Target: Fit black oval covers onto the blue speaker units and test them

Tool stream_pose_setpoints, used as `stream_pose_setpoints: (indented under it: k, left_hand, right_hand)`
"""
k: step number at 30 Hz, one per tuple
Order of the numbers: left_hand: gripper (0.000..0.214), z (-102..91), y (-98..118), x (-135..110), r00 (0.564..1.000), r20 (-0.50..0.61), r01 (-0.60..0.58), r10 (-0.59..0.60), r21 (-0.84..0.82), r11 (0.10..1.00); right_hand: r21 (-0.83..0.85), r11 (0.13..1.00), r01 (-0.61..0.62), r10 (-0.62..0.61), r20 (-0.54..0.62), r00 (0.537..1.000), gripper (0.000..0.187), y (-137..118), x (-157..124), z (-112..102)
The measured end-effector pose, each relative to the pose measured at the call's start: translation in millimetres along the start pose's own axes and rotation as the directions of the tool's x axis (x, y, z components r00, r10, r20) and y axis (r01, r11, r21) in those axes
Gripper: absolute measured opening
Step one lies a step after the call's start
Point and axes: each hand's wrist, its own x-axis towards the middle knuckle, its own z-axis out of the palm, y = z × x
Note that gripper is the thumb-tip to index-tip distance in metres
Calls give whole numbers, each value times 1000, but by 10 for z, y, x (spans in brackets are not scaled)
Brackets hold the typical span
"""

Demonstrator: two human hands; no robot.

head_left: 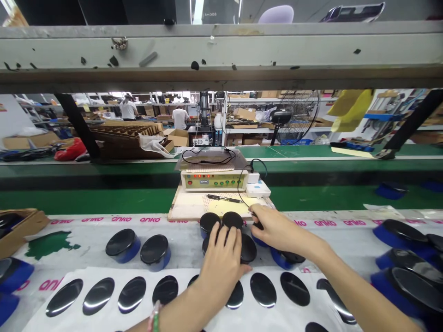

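Note:
My left hand [221, 258] lies palm down over a cluster of round units with glossy black tops and blue sides, fingers stretched out on top. One black-topped unit [247, 249] shows beside its fingers, and another black-topped unit [210, 222] sits just behind the fingertips. To the right, my right hand [273, 226] is closed around the end of a thin black cable [242, 196]; its fingers partly hide a dark piece there. That cable runs up to a test box [214, 181] with lit red digits and green buttons. Under my right wrist sits another round unit [286, 258].
Black oval discs [133, 295] lie in rows on white sheets at the front. More blue-sided units stand left [121, 244] and right [408, 276]. A pen [224, 198] rests on the board before the box. A shelf beam [221, 53] crosses overhead. Two people work far behind.

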Motion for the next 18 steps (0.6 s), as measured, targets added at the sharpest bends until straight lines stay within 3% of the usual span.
stream_pose_setpoints:
  k: [6, 10, 13, 15, 18]
  left_hand:
    - [53, 129, 93, -111, 988, -86, -130, 128, -6, 992]
    - [55, -36, 87, -105, 977, -85, -201, 194, -78, 977]
    - [69, -373, 77, -79, 989, -107, -130, 100, -330, 935]
    - [77, -620, 48, -52, 989, -135, -23, -53, -506, 862]
    - [71, -882, -18, 3, 955, -198, 79, -223, -553, 830]
  right_hand:
    - [109, 992, 63, -77, 128, 989, 26, -170, 352, 107]
    - [166, 985, 44, -72, 163, 984, 23, -149, 476, 169]
    - [245, 969, 33, -47, 52, 998, 28, -138, 351, -2]
    - [310, 950, 38, -23, -53, 998, 37, -188, 180, -191]
    - [459, 878, 133, -73, -147, 986, 43, -361, -104, -414]
